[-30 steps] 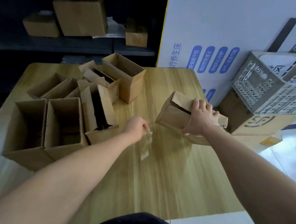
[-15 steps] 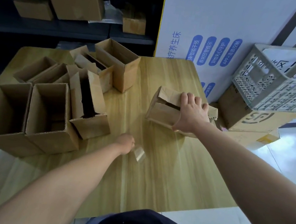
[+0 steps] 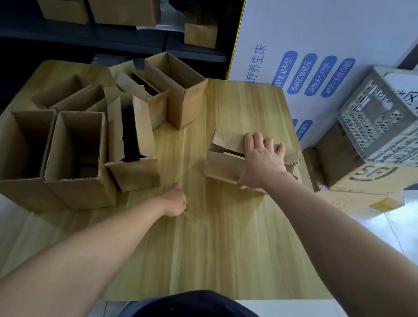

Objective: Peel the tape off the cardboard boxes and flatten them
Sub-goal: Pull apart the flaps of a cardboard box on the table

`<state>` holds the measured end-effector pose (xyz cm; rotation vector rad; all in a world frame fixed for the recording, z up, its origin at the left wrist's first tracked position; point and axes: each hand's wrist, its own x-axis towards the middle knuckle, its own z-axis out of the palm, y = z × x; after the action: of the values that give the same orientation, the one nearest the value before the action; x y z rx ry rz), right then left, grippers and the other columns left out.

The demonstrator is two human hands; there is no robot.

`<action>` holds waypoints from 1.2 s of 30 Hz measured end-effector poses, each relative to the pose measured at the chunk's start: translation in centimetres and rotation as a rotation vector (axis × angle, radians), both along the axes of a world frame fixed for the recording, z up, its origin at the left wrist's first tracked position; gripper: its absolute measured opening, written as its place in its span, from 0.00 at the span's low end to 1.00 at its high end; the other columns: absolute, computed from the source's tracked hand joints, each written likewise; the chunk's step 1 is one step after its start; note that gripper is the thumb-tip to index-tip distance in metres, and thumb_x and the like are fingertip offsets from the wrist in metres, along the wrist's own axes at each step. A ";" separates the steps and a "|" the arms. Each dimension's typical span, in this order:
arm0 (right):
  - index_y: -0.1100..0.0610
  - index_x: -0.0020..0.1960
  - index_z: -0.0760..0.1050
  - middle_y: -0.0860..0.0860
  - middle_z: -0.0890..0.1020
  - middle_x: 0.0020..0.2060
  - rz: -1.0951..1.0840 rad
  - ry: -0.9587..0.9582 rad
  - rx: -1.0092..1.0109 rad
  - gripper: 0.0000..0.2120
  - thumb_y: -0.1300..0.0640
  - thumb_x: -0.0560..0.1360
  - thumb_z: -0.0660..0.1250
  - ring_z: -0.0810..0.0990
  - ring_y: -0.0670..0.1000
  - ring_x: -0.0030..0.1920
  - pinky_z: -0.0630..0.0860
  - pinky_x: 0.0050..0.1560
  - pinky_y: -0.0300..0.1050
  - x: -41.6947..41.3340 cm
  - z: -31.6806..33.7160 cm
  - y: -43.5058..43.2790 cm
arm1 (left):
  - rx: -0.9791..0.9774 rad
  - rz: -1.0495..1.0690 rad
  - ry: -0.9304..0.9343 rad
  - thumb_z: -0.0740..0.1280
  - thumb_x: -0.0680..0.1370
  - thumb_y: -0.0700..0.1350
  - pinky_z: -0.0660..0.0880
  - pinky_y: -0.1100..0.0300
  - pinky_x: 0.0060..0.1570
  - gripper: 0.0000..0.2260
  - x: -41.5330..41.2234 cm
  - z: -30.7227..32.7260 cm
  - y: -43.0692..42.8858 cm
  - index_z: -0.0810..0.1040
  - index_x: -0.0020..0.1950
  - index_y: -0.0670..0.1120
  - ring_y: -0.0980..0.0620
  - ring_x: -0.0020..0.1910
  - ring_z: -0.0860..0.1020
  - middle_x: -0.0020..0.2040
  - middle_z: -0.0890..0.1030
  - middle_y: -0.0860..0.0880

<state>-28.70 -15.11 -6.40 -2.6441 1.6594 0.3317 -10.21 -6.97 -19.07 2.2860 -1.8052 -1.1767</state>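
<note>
Presses the half-squashed cardboard box point(image 3: 224, 167) at the right side of the wooden table point(image 3: 215, 257) under spread fingers of the right hand point(image 3: 261, 160), pinches a clear tape strip point(image 3: 194, 214) in the clenched left hand point(image 3: 175, 203) mid-table, near open boxes point(image 3: 81, 189) standing left.

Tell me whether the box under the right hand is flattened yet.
Not flattened: the box has depth, a dark gap showing between its flaps, under the right hand.
</note>
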 end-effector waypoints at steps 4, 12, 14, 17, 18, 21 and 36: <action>0.57 0.74 0.49 0.53 0.60 0.69 -0.006 0.015 0.004 0.54 0.42 0.60 0.78 0.59 0.60 0.70 0.54 0.71 0.67 0.1 0.0 0.1 | 0.046 0.022 0.008 0.60 0.80 0.38 0.68 0.57 0.61 0.09 0.2 0.1 0.3 0.79 0.47 0.36 0.42 0.62 0.74 0.63 0.76 0.38; 0.57 0.75 0.49 0.53 0.60 0.69 -0.028 0.024 0.011 0.56 0.43 0.59 0.78 0.59 0.59 0.70 0.54 0.71 0.67 0.5 0.0 0.2 | -0.053 0.110 -0.006 0.71 0.71 0.35 0.71 0.60 0.44 0.06 0.9 -0.8 0.5 0.79 0.47 0.35 0.43 0.49 0.80 0.48 0.81 0.40; 0.57 0.75 0.48 0.53 0.59 0.69 -0.032 0.027 0.017 0.56 0.42 0.59 0.78 0.59 0.60 0.70 0.54 0.71 0.67 0.6 0.1 0.2 | -0.097 0.125 -0.027 0.72 0.72 0.37 0.69 0.59 0.44 0.12 1.1 -0.6 0.3 0.76 0.52 0.34 0.42 0.52 0.78 0.52 0.78 0.39; 0.57 0.75 0.49 0.53 0.60 0.69 -0.037 0.028 0.013 0.56 0.42 0.59 0.78 0.59 0.59 0.70 0.54 0.71 0.67 0.6 0.1 0.2 | -0.133 0.114 -0.056 0.72 0.72 0.36 0.70 0.58 0.50 0.23 0.9 -0.6 0.5 0.68 0.63 0.36 0.41 0.57 0.75 0.61 0.73 0.38; 0.57 0.75 0.49 0.53 0.60 0.69 -0.040 0.028 0.012 0.56 0.42 0.59 0.78 0.59 0.59 0.70 0.54 0.71 0.67 0.6 0.1 0.2 | -0.123 0.101 -0.060 0.72 0.71 0.35 0.71 0.56 0.55 0.29 0.8 -0.6 0.7 0.62 0.69 0.38 0.41 0.61 0.73 0.64 0.70 0.38; 0.57 0.75 0.49 0.53 0.59 0.69 -0.041 0.025 0.013 0.56 0.43 0.59 0.78 0.59 0.60 0.70 0.54 0.71 0.67 0.7 0.0 0.3 | -0.056 0.048 -0.048 0.71 0.72 0.35 0.69 0.54 0.60 0.34 0.6 -0.9 1.2 0.57 0.73 0.39 0.41 0.64 0.71 0.70 0.65 0.38; 0.57 0.75 0.49 0.53 0.60 0.68 -0.031 0.015 0.011 0.57 0.42 0.58 0.79 0.60 0.59 0.69 0.54 0.71 0.67 0.4 -0.1 0.9 | -0.009 0.209 -0.020 0.71 0.71 0.31 0.77 0.53 0.56 0.36 1.8 1.9 0.2 0.60 0.75 0.43 0.44 0.56 0.80 0.70 0.68 0.40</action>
<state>-28.34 -14.20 -6.47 -2.6117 1.6951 0.3601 -8.37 -6.77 -17.16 2.4170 -1.5268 -1.1133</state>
